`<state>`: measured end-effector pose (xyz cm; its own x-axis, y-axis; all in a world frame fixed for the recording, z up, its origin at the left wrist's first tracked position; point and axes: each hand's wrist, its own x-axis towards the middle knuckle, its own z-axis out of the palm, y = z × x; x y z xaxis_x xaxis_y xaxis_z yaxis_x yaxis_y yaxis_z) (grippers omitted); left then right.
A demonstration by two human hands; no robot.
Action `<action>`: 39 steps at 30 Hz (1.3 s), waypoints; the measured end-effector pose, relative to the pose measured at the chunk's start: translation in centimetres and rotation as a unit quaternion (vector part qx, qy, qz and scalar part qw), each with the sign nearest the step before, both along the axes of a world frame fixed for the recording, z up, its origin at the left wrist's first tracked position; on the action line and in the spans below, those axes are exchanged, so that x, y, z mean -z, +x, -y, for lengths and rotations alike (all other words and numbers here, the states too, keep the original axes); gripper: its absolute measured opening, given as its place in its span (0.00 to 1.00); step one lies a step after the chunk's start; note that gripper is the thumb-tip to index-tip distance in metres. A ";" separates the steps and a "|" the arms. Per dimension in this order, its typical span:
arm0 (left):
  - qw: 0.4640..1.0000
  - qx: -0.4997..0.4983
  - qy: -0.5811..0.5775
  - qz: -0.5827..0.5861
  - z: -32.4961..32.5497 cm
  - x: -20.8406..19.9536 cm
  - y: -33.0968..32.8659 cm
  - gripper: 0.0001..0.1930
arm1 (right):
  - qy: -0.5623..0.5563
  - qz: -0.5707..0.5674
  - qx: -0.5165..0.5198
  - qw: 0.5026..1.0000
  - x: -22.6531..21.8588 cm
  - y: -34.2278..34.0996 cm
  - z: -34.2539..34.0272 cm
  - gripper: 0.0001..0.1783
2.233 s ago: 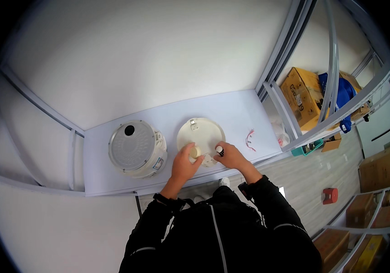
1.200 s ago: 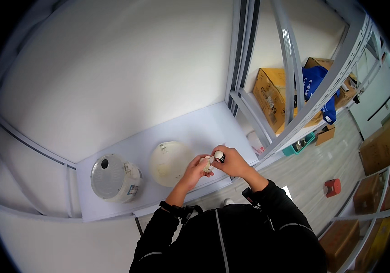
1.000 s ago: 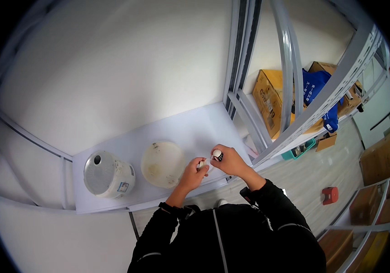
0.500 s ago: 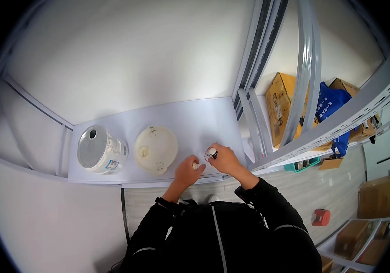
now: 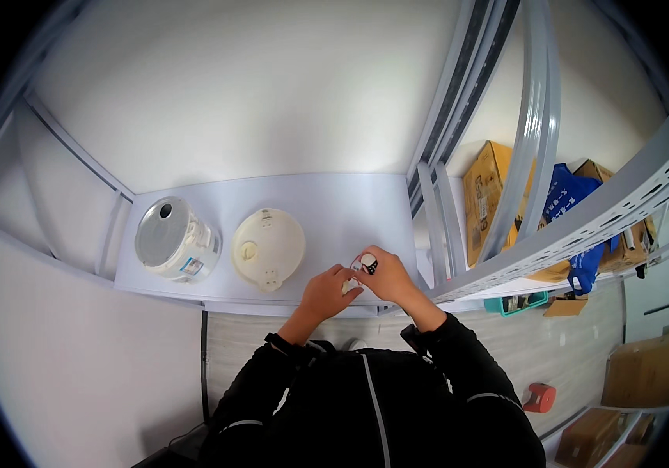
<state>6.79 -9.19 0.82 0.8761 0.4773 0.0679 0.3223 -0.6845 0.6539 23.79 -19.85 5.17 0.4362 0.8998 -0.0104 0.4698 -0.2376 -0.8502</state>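
Note:
Over the front edge of the white shelf, my two hands meet. My right hand (image 5: 388,278) is closed around a small rounded container (image 5: 369,260), white with a black patterned part and a red line along its side. My left hand (image 5: 323,296) is closed on a small cream-coloured piece (image 5: 349,287), its fingertips against the container; what the piece is I cannot make out. To the left lies a round cream plastic lid (image 5: 281,242) with small fittings at its rim. Further left, a white bucket-shaped vessel (image 5: 203,248) has a silver top with a dark round hole.
The white shelf (image 5: 346,204) runs along a wall, with grey metal uprights (image 5: 535,117) at its right. Beyond them are a yellow-brown carton (image 5: 481,204), a blue bag (image 5: 571,193) and a teal basket (image 5: 493,305). A red stool (image 5: 540,398) stands on the floor.
My left hand has moved right and slightly up, bringing its fingers to the container in my right hand. The view has shifted a little; the lid and bucket-shaped vessel stay on the shelf.

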 end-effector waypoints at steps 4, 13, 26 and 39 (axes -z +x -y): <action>0.998 -0.062 -0.016 0.023 0.1 1.7 -0.5 0.25 | 0.012 -0.029 0.006 0.999 -1.7 -0.2 0.9 0.14; 0.980 -0.198 0.004 -0.036 -1.7 6.5 1.7 0.30 | 0.004 -0.016 0.035 0.999 -1.7 -0.1 4.0 0.16; 0.973 -0.230 0.020 -0.005 0.5 5.3 4.5 0.39 | 0.014 0.022 0.093 0.995 -2.1 1.3 8.6 0.17; 0.970 -0.218 0.103 -0.031 0.0 5.4 2.1 0.34 | 0.050 0.011 0.071 0.996 -4.7 1.2 7.0 0.17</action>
<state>8.86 -9.15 -4.56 0.5993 0.7854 0.1548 0.6452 -0.5883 0.4875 24.95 -26.86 9.84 0.5590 0.8246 0.0868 0.4561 -0.2184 -0.8627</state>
